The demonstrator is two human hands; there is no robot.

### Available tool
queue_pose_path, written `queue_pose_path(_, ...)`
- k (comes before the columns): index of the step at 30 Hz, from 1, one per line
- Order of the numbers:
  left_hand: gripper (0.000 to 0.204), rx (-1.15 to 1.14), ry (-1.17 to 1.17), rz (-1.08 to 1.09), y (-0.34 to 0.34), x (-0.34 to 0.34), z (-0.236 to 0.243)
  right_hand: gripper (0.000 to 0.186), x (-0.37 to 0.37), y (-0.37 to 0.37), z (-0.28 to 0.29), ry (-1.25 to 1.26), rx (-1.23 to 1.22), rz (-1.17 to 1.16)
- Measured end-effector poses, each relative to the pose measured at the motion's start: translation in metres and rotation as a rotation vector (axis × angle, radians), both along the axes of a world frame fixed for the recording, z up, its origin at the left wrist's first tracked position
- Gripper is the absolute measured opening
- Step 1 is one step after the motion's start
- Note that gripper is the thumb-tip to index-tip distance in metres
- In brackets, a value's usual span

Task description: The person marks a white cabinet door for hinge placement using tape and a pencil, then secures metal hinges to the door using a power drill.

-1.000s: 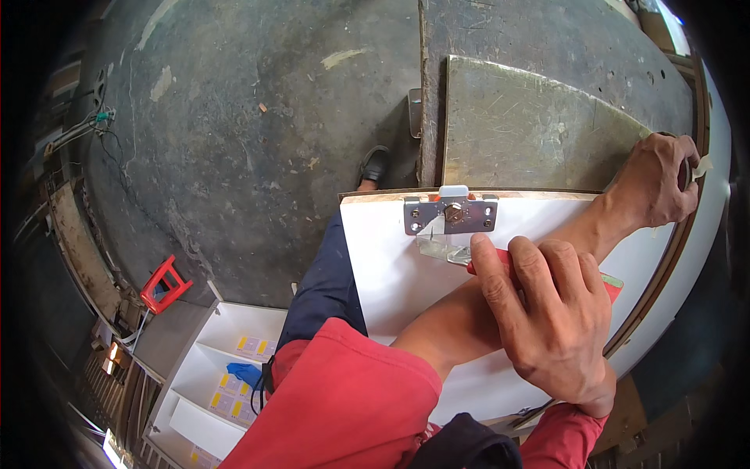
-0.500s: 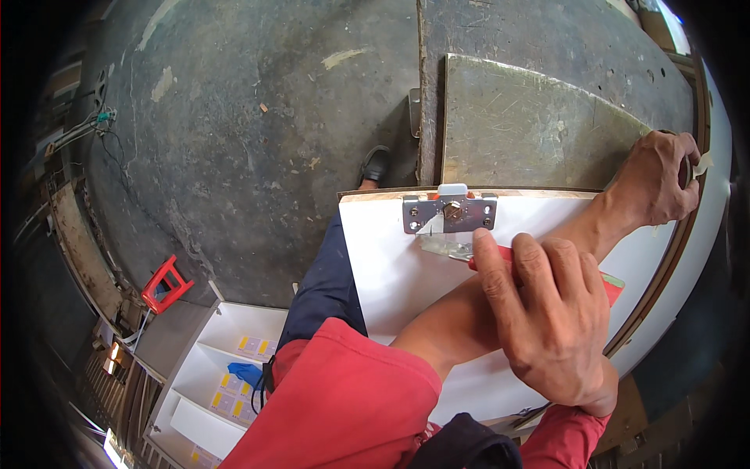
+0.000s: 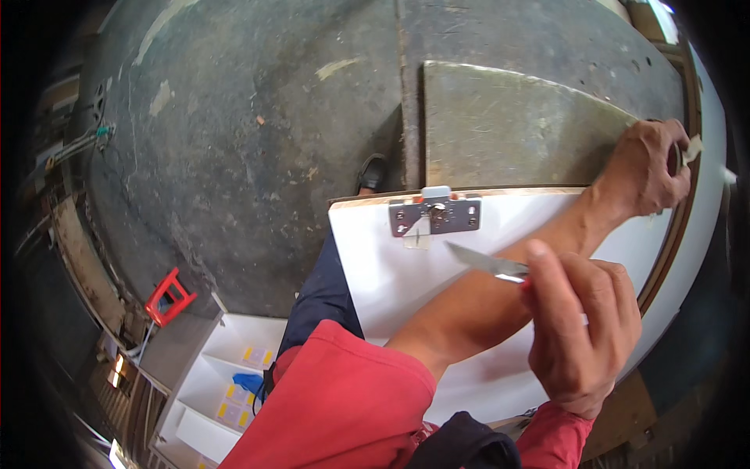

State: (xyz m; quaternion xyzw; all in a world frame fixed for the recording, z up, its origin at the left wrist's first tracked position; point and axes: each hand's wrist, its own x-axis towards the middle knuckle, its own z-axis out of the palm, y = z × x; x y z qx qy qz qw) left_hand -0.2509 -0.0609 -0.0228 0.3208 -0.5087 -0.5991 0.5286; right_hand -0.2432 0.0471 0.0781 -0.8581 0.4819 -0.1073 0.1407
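Note:
My left arm stretches across a white panel (image 3: 375, 273) to its far right end. There my left hand (image 3: 648, 168) is closed round a roll of tape (image 3: 674, 160), whose loose cream end (image 3: 693, 149) sticks out. My right hand (image 3: 586, 328) grips a red-handled knife (image 3: 486, 262) above my left forearm, its bare blade pointing left. Most of the handle is hidden in the fingers. Left of the blade tip, a metal plate (image 3: 467, 216) with screws and a pale block sits at the panel's wooden edge. A small piece of tape (image 3: 417, 238) shows at its lower side.
Beyond the panel lies a worn metal-topped board (image 3: 516, 125). A brown-edged frame (image 3: 673, 242) runs along the right. At lower left stand a white open cabinet (image 3: 215, 344) with a blue cloth (image 3: 248, 382) inside and a red stool (image 3: 169, 297). A shoe (image 3: 373, 173) shows on the concrete floor.
My right hand has drawn the knife right, away from the metal plate, and turned it. The tape piece below the plate now shows uncovered. My left hand stays on the tape roll.

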Motion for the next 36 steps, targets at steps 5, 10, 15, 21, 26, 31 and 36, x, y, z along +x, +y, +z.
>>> queue_pose_path(5, 0.021, 0.101, 0.175, 0.108, -0.021, -0.026, -0.023, 0.045, -0.045, 0.034, -0.012, -0.418, 0.045, -0.458)
queue_pose_path(10, 0.023, 0.072, 0.221, 0.095, -0.023, -0.035, -0.016, 0.036, -0.115, 0.106, -0.025, -0.33, -0.108, -1.067)
queue_pose_path(15, 0.027, 0.177, 0.294, 0.055, -0.018, -0.032, -0.015, 0.029, -0.154, 0.178, -0.058, -0.176, -0.126, -1.429)
queue_pose_path(21, 0.037, 0.096, 0.324, 0.068, -0.023, -0.032, -0.02, 0.029, -0.169, 0.196, -0.094, -0.067, -0.247, -1.442)
queue_pose_path(26, 0.039, 0.113, 0.309, 0.073, -0.023, -0.034, -0.023, 0.038, -0.168, 0.19, -0.103, 0.26, -0.395, -1.28)
queue_pose_path(31, 0.057, 0.104, 0.27, 0.027, -0.025, -0.03, -0.024, 0.038, -0.169, 0.191, -0.105, 0.316, -0.405, -1.134)
queue_pose_path(36, 0.075, 0.118, 0.28, -0.016, -0.024, -0.027, -0.016, 0.035, -0.172, 0.188, -0.102, 0.325, -0.364, -1.055)
